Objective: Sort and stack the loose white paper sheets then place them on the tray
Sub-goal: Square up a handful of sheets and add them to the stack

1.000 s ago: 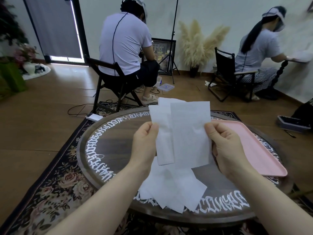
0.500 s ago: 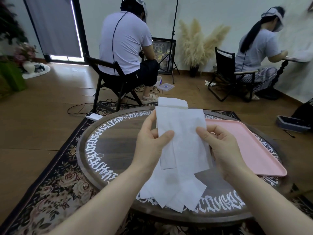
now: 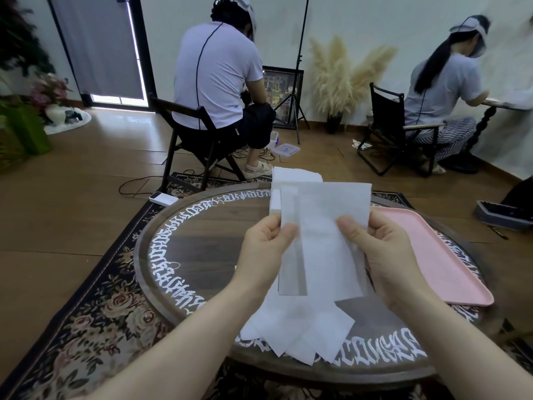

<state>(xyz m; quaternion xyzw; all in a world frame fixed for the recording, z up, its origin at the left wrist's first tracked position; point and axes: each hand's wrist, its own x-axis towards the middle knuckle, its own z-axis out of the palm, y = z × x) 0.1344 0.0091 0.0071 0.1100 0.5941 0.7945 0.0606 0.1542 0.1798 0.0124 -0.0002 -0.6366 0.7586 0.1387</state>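
Note:
I hold overlapping white paper sheets [image 3: 323,238] upright above the round table. My left hand [image 3: 268,249] pinches their left edge with thumb in front. My right hand [image 3: 377,249] pinches the right edge. Below them several loose white sheets [image 3: 300,330] lie fanned out on the table's near side. A neat stack of white sheets [image 3: 291,177] sits at the table's far edge, partly hidden behind the held sheets. The pink tray [image 3: 438,255] lies on the table's right side, with nothing visible in it.
The dark round table [image 3: 207,241] has white lettering around its rim and stands on a floral rug [image 3: 86,313]. Two seated people work with their backs turned, one behind the table [image 3: 219,82], one at far right [image 3: 444,90]. A white box [image 3: 163,198] lies on the floor.
The held sheets have been pulled apart sideways a little and then brought together; my hands shifted their hold on the edges. The piles on the table have not moved.

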